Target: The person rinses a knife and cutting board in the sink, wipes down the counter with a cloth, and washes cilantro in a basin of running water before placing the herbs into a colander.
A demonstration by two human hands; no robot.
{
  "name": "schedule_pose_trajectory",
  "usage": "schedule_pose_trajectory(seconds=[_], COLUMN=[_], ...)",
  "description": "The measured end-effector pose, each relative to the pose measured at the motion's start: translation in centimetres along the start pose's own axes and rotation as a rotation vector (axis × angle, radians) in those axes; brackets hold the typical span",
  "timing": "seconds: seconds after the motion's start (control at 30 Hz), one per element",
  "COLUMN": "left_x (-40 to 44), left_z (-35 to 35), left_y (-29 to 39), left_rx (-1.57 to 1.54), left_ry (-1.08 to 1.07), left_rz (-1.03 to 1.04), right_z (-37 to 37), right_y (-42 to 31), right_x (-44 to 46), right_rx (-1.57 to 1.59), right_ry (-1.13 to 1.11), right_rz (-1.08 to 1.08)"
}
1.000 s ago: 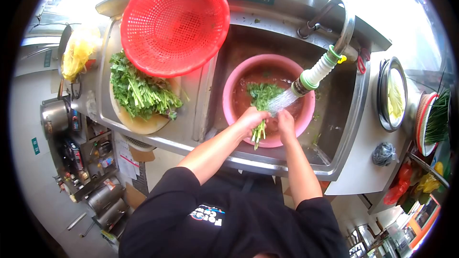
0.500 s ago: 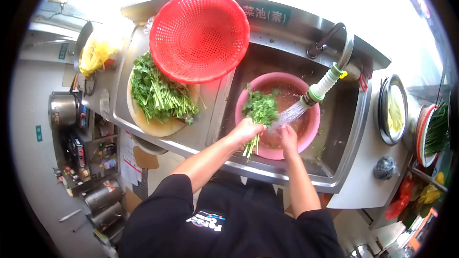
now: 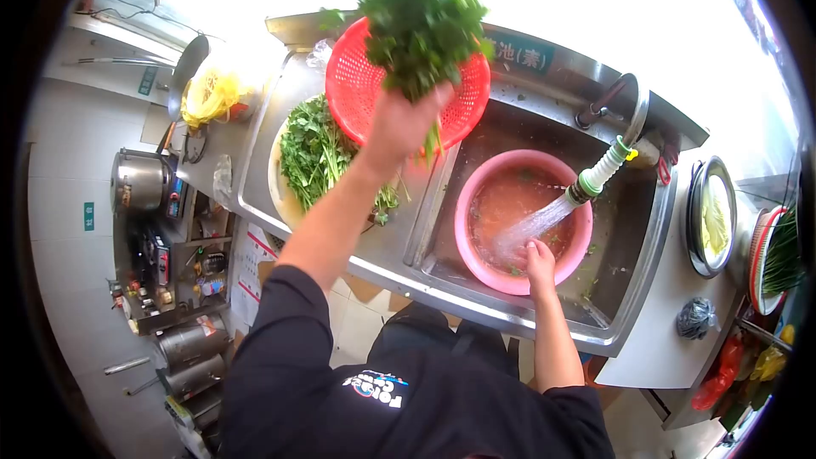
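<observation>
My left hand (image 3: 408, 123) is closed round the stems of a leafy bunch of coriander (image 3: 422, 21). It holds the bunch up over the red colander (image 3: 348, 76), hiding much of the colander's inside. My right hand (image 3: 539, 262) hangs at the near side of the pink basin (image 3: 467, 229), beside the running water (image 3: 540, 219). Its fingers look bent, but their tips are hidden, and nothing shows in it. Cloudy reddish-brown water (image 3: 501, 195) with bits of leaf fills the basin. More coriander (image 3: 319, 149) lies on a round board (image 3: 279, 178) to the left.
A faucet (image 3: 633, 110) with a white-and-green hose end (image 3: 605, 166) pours into the basin, which stands in the steel sink (image 3: 625, 242). Right of the sink are a plate with pale leaves (image 3: 714, 212) and a knotted dark bag (image 3: 697, 317). A yellow bag (image 3: 212, 95) is at far left.
My left hand has lifted the coriander out of the basin, up and left to above the colander. My right hand has stayed by the water stream. The view has shifted slightly.
</observation>
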State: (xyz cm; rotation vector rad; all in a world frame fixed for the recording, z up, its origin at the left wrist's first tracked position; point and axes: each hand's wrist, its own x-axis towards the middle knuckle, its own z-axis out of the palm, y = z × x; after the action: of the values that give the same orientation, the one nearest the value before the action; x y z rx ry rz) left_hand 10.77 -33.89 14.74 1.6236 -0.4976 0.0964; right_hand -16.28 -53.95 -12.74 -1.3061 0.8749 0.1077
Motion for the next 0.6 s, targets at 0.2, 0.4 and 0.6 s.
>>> schedule_pose_trajectory(seconds=[0.2, 0.4, 0.6], left_x=[9.2, 9.0, 7.4], left_z=[-3.9, -6.5, -11.1], left_y=[-9.7, -13.7, -14.7], left_rx=[0.170, 0.149, 0.626], left_ry=[0.103, 0.227, 0.234], left_rz=[-0.233, -0.605, -0.330], right_z=[-0.5, -1.7, -2.3], right_y=[-0.5, 0.1, 1.1], right_x=[-1.7, -2.3, 0.2], right_rx=[-0.113, -0.131, -0.342], right_ry=[0.029, 0.074, 0.172], right_rz=[-0.025, -0.035, -0.155])
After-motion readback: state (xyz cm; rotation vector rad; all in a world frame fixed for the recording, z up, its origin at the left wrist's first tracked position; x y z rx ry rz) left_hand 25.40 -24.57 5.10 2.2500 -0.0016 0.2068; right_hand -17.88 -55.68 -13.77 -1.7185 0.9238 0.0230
